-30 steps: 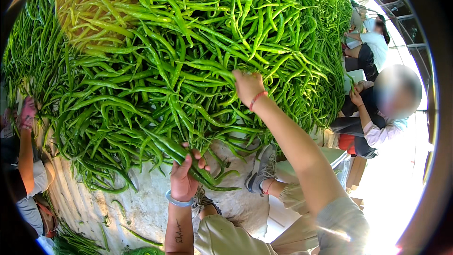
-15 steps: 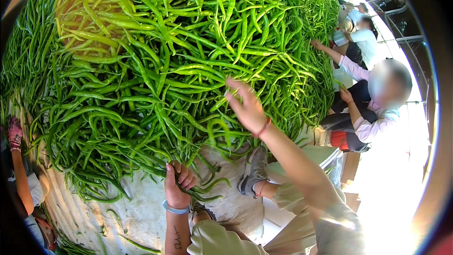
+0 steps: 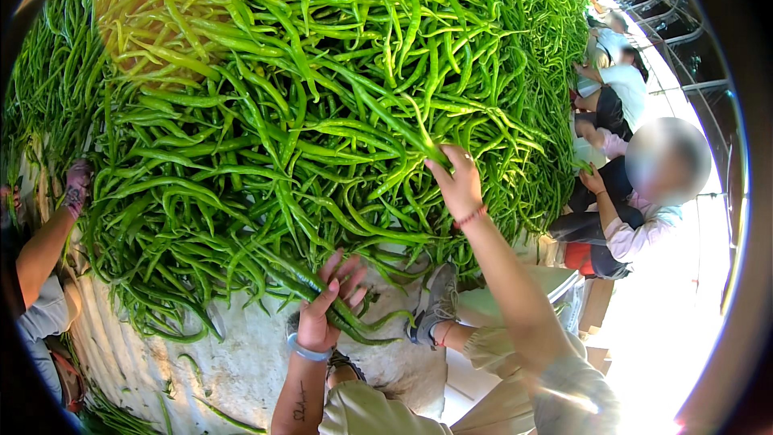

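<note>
A large heap of long green chili peppers [image 3: 266, 137] spreads across the view in front of me. My left hand [image 3: 328, 302], a pale bangle at its wrist, is at the heap's near edge. A few chili peppers [image 3: 345, 321] lie between its thumb and loosely spread fingers, their curved ends sticking out to the right. Farther right and above the heap, my right hand [image 3: 459, 187] pinches chili peppers [image 3: 394, 119] at their ends between thumb and fingers. These reach away to the upper left over the pile.
On the left, a co-worker's gloved hand [image 3: 78, 181] touches the heap. Other people sit along its right side, the nearest in a pink sleeve [image 3: 624, 229]. A pale sheet [image 3: 241, 362] with stray peppers lies under the heap. My shoe [image 3: 437, 306] stands by its near edge.
My right hand, open before, has moved right and closed on chili peppers. My left hand has shifted slightly right, its fingers loosening. The co-worker's gloved hand on the left has come farther in.
</note>
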Available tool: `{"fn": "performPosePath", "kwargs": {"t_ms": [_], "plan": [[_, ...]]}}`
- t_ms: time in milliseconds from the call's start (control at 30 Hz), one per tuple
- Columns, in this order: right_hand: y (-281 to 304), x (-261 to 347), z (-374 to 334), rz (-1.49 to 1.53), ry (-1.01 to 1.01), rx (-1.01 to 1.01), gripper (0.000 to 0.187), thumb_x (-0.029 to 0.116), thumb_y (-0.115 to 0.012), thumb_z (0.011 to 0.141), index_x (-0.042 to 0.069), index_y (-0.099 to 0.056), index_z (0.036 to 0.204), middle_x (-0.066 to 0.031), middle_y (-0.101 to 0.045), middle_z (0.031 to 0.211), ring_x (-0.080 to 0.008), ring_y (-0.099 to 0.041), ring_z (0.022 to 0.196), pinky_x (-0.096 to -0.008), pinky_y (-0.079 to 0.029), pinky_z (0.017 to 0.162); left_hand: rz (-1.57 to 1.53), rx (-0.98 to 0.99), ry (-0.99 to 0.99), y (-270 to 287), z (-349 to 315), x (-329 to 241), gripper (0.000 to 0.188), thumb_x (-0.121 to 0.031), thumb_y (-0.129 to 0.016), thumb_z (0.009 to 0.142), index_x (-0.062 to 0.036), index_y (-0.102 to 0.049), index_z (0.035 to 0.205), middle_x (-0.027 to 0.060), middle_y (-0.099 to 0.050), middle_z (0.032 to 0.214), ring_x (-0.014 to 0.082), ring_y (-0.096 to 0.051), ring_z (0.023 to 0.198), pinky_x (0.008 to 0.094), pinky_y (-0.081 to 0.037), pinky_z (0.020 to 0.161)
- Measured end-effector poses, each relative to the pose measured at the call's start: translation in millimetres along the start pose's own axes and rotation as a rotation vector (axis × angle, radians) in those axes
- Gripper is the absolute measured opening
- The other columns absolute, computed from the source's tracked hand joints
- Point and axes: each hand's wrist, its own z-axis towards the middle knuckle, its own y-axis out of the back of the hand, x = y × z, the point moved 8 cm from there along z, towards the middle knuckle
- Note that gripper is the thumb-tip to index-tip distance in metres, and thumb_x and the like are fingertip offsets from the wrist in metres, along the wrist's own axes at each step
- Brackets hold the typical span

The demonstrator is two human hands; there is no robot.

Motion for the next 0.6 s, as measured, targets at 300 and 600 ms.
{"fn": "performPosePath", "kwargs": {"t_ms": [300,600], "plan": [[-27.6,72.6,-106.3,0.284,0.117,0.520,0.021,0.021,-0.058,0.080,0.007,-0.059,0.095,-0.0099,-0.061,0.085,-0.0210,-0.060,0.068,-0.0297,-0.047,0.060,-0.093,0.012,-0.252,-29.5,48.7,-35.1,0.050,-0.023,-0.054,0.084,-0.0047,-0.034,0.126,0.0088,-0.051,0.102,0.0225,-0.049,0.099,0.0449,-0.038,0.091],[11.6,27.8,-38.7,0.418,-0.216,0.143,0.030,0.016,-0.049,0.087,0.001,-0.050,0.113,-0.0074,-0.060,0.088,-0.0156,-0.056,0.068,-0.0245,-0.045,0.062,-0.333,-0.088,-0.229,-0.7,44.1,-44.2,0.028,-0.006,-0.050,0.084,-0.0102,-0.044,0.111,0.0056,-0.054,0.106,0.0195,-0.052,0.101,0.0500,-0.038,0.092]]}}
